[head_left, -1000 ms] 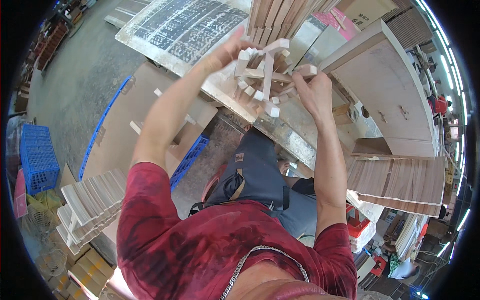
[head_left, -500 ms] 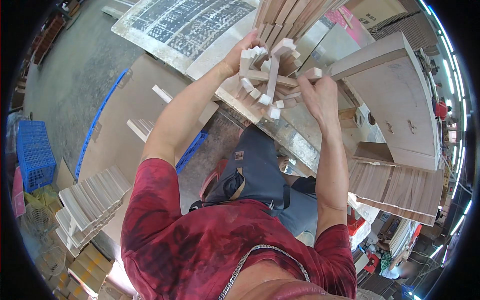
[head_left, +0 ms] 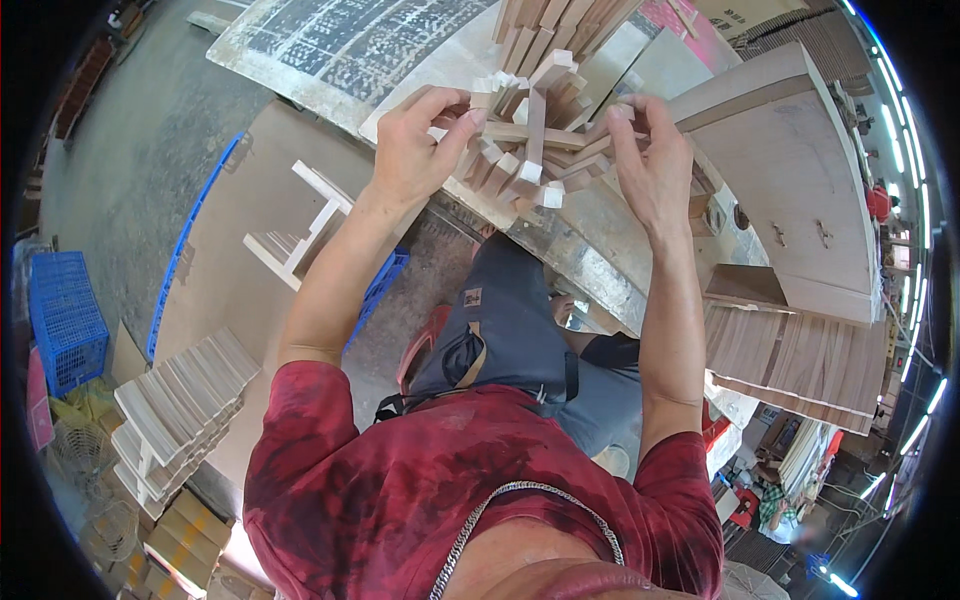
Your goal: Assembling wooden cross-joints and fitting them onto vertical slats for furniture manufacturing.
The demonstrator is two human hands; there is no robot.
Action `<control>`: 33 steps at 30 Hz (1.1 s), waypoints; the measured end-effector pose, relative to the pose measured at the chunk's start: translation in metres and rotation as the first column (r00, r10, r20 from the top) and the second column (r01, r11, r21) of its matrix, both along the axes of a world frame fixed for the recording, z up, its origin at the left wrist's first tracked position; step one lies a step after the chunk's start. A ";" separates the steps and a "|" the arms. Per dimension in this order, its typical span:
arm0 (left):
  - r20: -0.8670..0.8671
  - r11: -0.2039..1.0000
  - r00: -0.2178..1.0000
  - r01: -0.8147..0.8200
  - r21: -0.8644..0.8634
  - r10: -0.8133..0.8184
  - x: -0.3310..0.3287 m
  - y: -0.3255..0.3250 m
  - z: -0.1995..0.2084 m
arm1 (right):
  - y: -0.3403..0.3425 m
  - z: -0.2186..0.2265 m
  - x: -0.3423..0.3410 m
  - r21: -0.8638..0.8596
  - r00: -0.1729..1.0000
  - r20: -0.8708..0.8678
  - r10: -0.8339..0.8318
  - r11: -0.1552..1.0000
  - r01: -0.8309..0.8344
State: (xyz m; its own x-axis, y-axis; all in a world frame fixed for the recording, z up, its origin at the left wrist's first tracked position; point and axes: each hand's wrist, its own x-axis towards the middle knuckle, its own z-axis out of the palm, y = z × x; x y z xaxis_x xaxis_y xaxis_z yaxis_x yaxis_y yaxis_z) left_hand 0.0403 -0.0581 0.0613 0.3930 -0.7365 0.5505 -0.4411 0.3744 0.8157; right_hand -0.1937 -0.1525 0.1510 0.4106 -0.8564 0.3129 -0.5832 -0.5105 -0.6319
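Observation:
A cluster of pale wooden pieces (head_left: 535,130) stands on the worn bench in front of me, with many square-cut ends and a crosspiece running between them. My left hand (head_left: 415,145) is at the cluster's left side, thumb and fingers closed about the end of a wooden piece. On the other side, my right hand (head_left: 655,165) pinches the end of a wooden strip between thumb and fingers. Its lower part is lost among the other pieces. Longer wooden strips (head_left: 560,30) lie stacked just beyond.
To my left, an H-shaped wooden frame (head_left: 315,225) rests on a brown board (head_left: 225,220), near stacked frames (head_left: 185,390). A blue crate (head_left: 68,320) stands farther left. A large wooden panel (head_left: 790,190) and piled strips (head_left: 800,365) occupy the right.
My left hand has drawn back from the far side of the cluster, nearer to me and leftward. My right hand has shifted slightly up. More of the frame on the board shows.

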 end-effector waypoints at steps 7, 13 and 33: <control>0.294 0.932 0.954 -0.055 0.358 -0.057 0.013 0.009 0.028 | -0.010 0.005 0.008 -0.168 0.987 -0.156 0.037 0.984 -0.064; 0.327 0.989 0.944 0.008 -0.150 0.042 -0.031 0.034 0.077 | -0.007 0.001 0.002 -0.156 0.977 -0.210 0.033 0.986 -0.067; 0.527 0.573 0.392 -0.001 0.819 -0.754 -0.046 -0.019 0.108 | -0.005 -0.011 -0.006 -0.103 0.995 0.054 0.088 0.991 -0.082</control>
State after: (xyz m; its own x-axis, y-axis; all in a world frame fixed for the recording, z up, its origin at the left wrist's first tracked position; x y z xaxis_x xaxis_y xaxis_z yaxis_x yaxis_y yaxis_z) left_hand -0.0059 -0.0774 0.1689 -0.3518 -0.8955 -0.2727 -0.9235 0.2845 0.2572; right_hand -0.2002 -0.1580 0.1398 0.4593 -0.7820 0.4214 -0.4988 -0.6196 -0.6061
